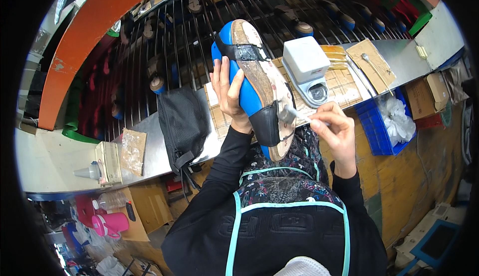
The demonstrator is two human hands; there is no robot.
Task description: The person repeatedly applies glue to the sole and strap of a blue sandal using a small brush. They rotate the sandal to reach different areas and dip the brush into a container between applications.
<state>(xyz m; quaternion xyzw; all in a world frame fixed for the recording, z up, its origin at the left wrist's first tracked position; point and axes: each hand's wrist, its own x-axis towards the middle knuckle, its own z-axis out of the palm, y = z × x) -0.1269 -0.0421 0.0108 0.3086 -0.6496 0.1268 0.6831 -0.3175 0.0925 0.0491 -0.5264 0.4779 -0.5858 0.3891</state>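
A sandal (267, 82) on a blue shoe last (248, 95) is held up in front of me, its underside turned toward me. Black straps wrap over the edges of its tan and pale sole. My left hand (229, 92) is closed around the blue last from the left, fingers along its side. Between the thumb and fingers of my right hand (337, 135) is a small brush (302, 118). Its greyish head lies at the lower black strap, near the sole's right edge. Just beyond the brush stands a white dispenser (307, 56) with a round grey cup (317, 93) in front.
Behind the bench (222, 143) run dark metal rollers (172, 41) carrying several more lasts with sandals. A black pouch (182, 126) lies at left. To the right are a cardboard piece (366, 59) with a swab-like stick and a blue crate (371, 131) holding white plastic.
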